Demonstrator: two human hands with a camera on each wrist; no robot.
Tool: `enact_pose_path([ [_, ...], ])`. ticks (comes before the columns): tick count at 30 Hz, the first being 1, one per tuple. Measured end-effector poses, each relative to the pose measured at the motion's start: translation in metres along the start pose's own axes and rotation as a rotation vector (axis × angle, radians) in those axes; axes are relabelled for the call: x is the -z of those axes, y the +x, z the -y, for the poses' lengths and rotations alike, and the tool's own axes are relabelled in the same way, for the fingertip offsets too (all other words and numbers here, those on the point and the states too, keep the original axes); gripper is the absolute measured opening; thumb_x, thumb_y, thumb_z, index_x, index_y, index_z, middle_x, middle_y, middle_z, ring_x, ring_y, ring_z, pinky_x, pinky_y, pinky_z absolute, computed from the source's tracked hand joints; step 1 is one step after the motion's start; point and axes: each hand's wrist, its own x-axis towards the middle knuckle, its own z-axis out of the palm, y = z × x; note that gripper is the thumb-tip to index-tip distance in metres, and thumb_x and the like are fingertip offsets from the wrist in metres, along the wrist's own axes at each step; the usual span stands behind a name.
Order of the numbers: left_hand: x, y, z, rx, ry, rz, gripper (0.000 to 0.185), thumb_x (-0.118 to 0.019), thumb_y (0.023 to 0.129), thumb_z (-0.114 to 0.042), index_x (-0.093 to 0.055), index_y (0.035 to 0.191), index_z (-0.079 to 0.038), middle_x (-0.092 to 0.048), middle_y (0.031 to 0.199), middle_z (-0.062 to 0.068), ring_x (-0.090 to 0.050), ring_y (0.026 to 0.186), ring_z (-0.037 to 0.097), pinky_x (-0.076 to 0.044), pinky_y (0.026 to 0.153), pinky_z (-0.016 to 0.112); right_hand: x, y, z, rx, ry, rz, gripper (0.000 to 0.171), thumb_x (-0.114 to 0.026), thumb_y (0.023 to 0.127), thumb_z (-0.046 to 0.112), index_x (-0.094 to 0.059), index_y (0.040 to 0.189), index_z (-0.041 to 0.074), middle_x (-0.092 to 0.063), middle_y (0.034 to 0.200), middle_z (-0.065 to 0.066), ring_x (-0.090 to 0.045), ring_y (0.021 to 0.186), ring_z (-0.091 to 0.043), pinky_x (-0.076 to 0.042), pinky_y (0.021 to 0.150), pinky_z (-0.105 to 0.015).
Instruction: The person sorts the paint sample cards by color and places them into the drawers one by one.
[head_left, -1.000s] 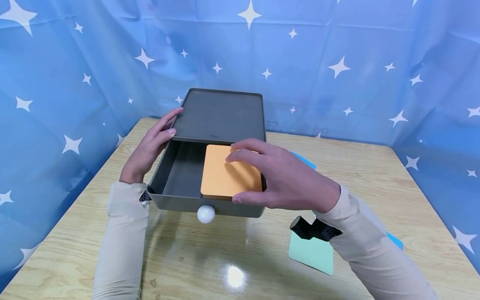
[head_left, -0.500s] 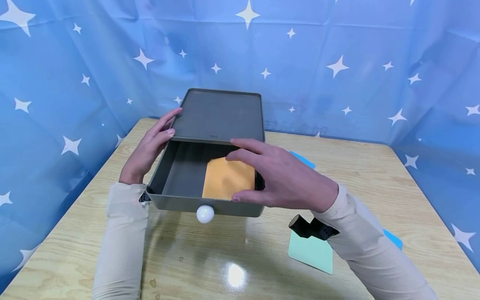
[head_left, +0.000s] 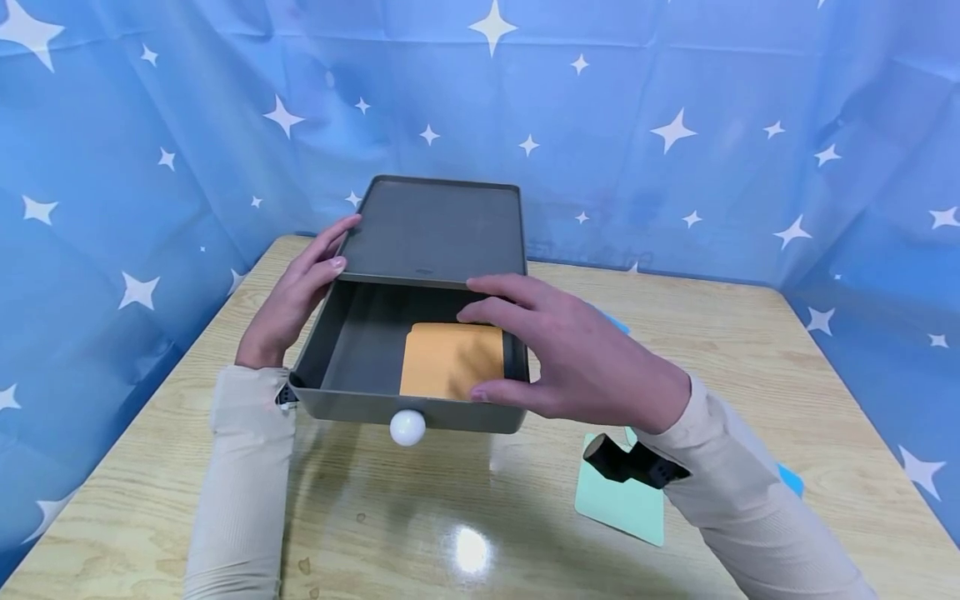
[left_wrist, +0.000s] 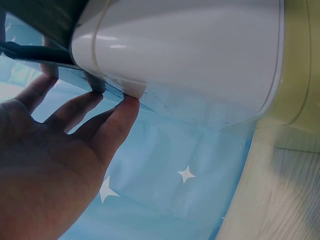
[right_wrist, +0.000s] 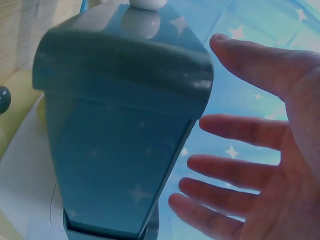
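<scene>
- Lying flat on the floor of the open grey drawer [head_left: 352,333], right half, the orange card [head_left: 452,360] is already in and let go.
- Right hand [head_left: 577,358] hovers just above it, fingers spread wide, holding nothing.
- Left hand [head_left: 296,292] rests straight fingers against the grey case [head_left: 438,229].
- Drawer not yet shut; white knob [head_left: 407,427] untouched.
- Green card [head_left: 622,500] and blue card [head_left: 787,479] lie on the worktop [head_left: 750,367].

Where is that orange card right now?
In the head view the orange card lies flat inside the open grey drawer, toward its right side, just below the spread right hand and behind the white knob.
</scene>
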Motion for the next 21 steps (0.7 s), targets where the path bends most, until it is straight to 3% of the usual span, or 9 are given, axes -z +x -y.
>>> enact_pose_path([
  [9, 0.000, 0.000, -0.001, -0.005, -0.009, 0.002, 0.053, -0.042, 0.106, -0.030, -0.031, 0.158, -0.032, -0.024, 0.167, 0.003, -0.028, 0.149, 0.024, -0.016, 0.121, 0.056, -0.003, -0.002, 0.016, 0.095, -0.014, -0.061, 0.057, -0.085, 0.079, 0.038, -0.065, 0.124, 0.009, -0.056, 0.144, -0.013, -0.053, 0.136, -0.027, -0.050, 0.106, -0.039],
  [16, 0.000, 0.000, -0.001, -0.005, -0.014, 0.002, 0.054, -0.042, 0.106, -0.029, -0.031, 0.158, -0.032, -0.024, 0.167, 0.003, -0.027, 0.150, 0.023, -0.016, 0.122, 0.056, -0.006, -0.005, 0.033, 0.176, -0.049, -0.076, 0.055, -0.085, 0.080, 0.039, -0.064, 0.123, 0.012, -0.056, 0.144, -0.012, -0.049, 0.140, -0.029, -0.052, 0.103, -0.039],
  [21, 0.001, 0.000, 0.000, -0.005, -0.010, -0.002, 0.053, -0.042, 0.106, -0.030, -0.032, 0.158, -0.032, -0.026, 0.166, 0.003, -0.032, 0.146, 0.020, -0.019, 0.121, 0.054, -0.012, -0.006, 0.045, 0.264, 0.019, -0.090, 0.048, -0.083, 0.082, 0.032, -0.065, 0.121, 0.012, -0.057, 0.141, -0.010, -0.049, 0.140, -0.028, -0.048, 0.108, -0.036],
])
